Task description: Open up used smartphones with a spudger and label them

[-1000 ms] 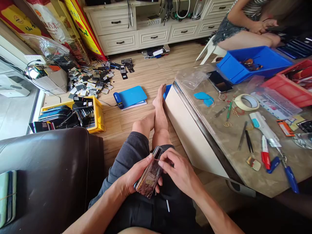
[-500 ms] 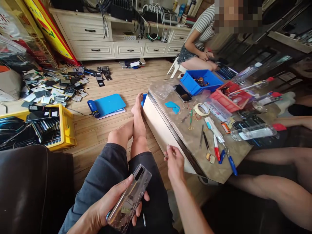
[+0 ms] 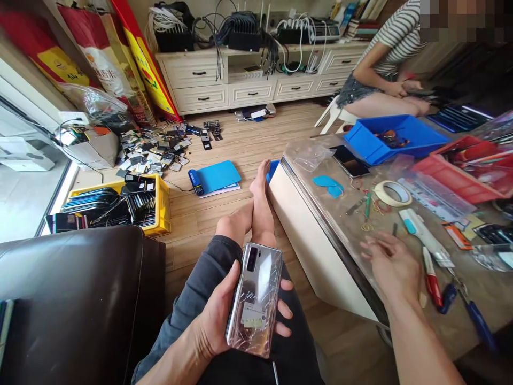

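Note:
A phone with a cracked, shiny back (image 3: 256,299) lies in my left hand (image 3: 222,310), its camera end pointing away from me, above my lap. My right hand (image 3: 395,267) is over the near part of the table (image 3: 332,224), with bent fingers above where the tweezers lie. Its fingertips are partly hidden, and whether they touch anything is unclear. Close by are a white and teal tool (image 3: 425,235), a red and white pen (image 3: 433,278) and a roll of tape (image 3: 393,193). A thin pale stick (image 3: 275,372) rests on my lap.
Blue bin (image 3: 372,144) and red bin (image 3: 457,171) stand on the table's far side. A seated person (image 3: 385,64) is beyond. On the floor are a yellow crate of phones (image 3: 162,208), a blue folder (image 3: 218,176) and scattered phone parts (image 3: 156,149). A dark leather seat (image 3: 72,299) is at left.
My right hand has moved from beside the table's edge to over the tabletop. The phone in my left hand is more upright in view. The head view has turned to the left.

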Motion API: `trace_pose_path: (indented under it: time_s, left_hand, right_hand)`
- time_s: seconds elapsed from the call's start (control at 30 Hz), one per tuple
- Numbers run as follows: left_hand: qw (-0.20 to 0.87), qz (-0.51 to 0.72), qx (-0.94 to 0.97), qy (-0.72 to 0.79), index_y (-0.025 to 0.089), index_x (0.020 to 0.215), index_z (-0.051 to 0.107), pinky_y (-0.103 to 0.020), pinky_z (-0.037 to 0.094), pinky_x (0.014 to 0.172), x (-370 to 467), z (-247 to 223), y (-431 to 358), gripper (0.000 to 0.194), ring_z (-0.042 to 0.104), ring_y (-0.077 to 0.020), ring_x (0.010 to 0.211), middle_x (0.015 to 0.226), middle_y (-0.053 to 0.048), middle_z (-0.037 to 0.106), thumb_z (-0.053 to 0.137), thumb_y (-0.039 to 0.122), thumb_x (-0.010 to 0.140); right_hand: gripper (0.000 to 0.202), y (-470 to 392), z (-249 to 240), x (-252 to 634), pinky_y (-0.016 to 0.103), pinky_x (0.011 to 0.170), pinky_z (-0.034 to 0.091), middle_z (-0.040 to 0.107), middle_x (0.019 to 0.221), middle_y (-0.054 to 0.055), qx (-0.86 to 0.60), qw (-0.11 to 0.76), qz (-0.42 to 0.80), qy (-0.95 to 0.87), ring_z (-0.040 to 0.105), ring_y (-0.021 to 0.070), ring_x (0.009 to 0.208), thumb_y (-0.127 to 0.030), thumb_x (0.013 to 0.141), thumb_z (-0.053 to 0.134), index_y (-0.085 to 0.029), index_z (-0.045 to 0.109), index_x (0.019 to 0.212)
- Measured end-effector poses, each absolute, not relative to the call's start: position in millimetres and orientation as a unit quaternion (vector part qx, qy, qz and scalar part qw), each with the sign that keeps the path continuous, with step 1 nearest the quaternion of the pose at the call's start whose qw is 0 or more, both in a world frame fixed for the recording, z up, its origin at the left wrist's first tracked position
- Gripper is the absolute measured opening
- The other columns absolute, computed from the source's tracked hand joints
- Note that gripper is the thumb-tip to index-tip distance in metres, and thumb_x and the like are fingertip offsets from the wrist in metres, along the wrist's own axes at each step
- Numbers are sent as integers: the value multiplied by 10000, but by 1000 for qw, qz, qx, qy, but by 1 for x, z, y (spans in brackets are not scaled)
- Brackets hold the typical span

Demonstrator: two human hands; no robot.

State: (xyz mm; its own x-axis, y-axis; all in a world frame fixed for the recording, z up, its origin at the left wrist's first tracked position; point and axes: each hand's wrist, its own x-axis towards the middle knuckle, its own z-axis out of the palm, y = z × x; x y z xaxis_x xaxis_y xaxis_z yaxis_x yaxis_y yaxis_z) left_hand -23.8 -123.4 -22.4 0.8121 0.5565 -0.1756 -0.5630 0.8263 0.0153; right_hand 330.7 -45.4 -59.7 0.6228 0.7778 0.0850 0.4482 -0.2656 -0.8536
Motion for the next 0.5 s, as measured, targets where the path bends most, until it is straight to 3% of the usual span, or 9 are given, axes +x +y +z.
trace_pose_path:
  time_s: [0.13,0.23,0.37,0.5]
  left_hand:
    - [950,297,-15,97,-11,1424,532,-393,570,799,-27,-13,-114,1015,757,-337,929,1071,-220,729,259,821,912]
    - [935,326,2,140,-9,1361,577,-383,559,820,-28,-5,-105,970,752,-313,874,1015,-212,723,254,797,929]
    - [916,365,-4,168,76,1312,610,-334,555,671,-28,-1,-98,858,720,-258,782,974,-141,698,317,785,928]
    - [896,409,-16,175,89,1313,602,-342,552,703,-30,0,-96,854,690,-231,768,975,-125,678,322,794,920]
  right_hand:
    - [421,-82,-63,274,356,732,642,770,1079,125,-743,452,294,-396,771,251,889,-491,856,667,-203,708,1160]
    - [451,-106,-50,226,368,772,650,792,1013,117,-708,419,386,-417,771,262,887,-568,872,666,-200,742,1121]
    - [453,-127,-28,178,339,749,651,806,969,99,-667,376,439,-471,779,252,814,-598,918,612,-217,748,1121]
    - [323,-141,-13,149,266,680,629,796,863,56,-614,371,448,-533,773,221,743,-526,964,588,-239,733,990]
